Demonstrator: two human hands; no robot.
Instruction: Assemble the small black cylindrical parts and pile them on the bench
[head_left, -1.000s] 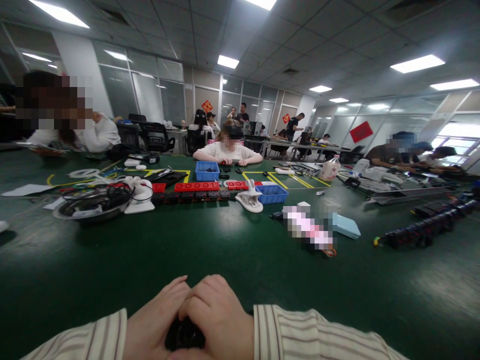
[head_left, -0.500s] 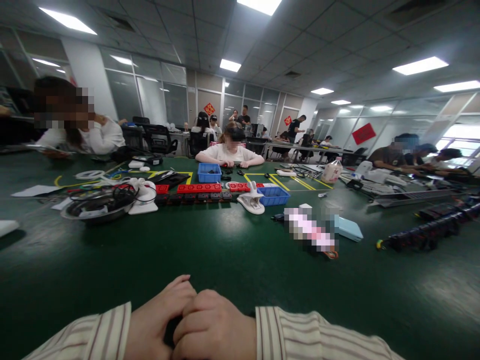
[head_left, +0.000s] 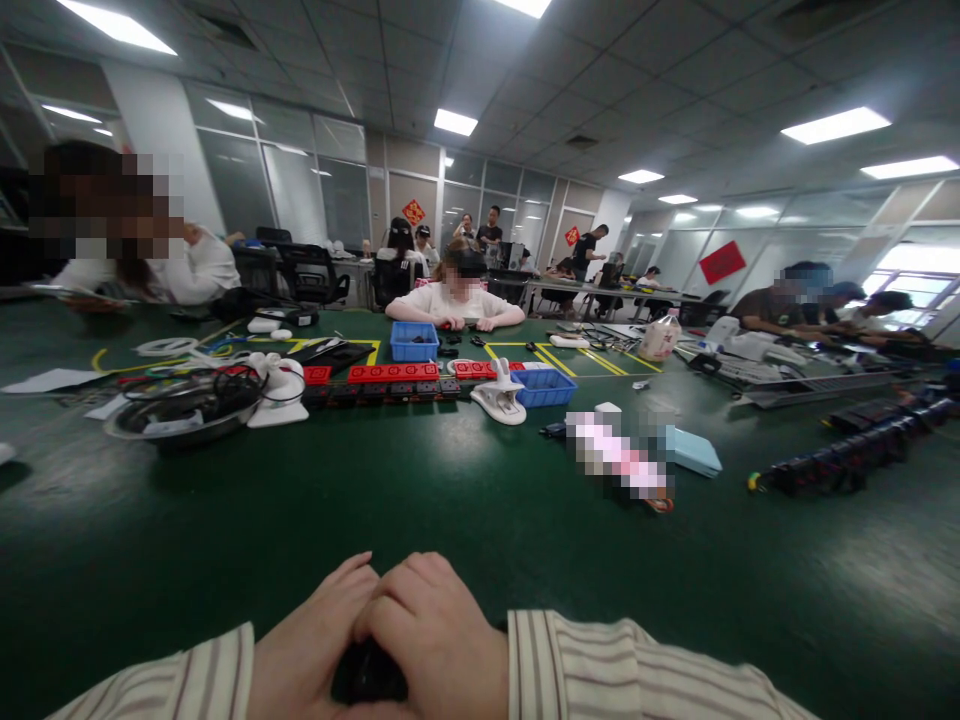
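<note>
At the near edge of the green table, my left hand [head_left: 304, 640] and my right hand [head_left: 442, 635] meet, both closed around a small dark object [head_left: 369, 672]. Only a glossy black patch of it shows in the gap between the hands, so its kind cannot be made out. My right hand's fingers curve over its top. The left hand wraps its other side, with one fingertip sticking out forward. Both wrists lie low, in striped cuffs.
Across the green table [head_left: 420, 500] stand a metal bowl [head_left: 139, 432] with cables, red blocks [head_left: 394, 372], a white clip stand [head_left: 501, 398], blue bins [head_left: 414, 343], a light blue box [head_left: 694, 452] and a long black cable bundle [head_left: 840, 458]. A person [head_left: 469, 295] sits opposite.
Half a second ago my right fingers were curled lower and hid most of the black object; they have lifted, and more of it shows. The camera view has shifted slightly.
</note>
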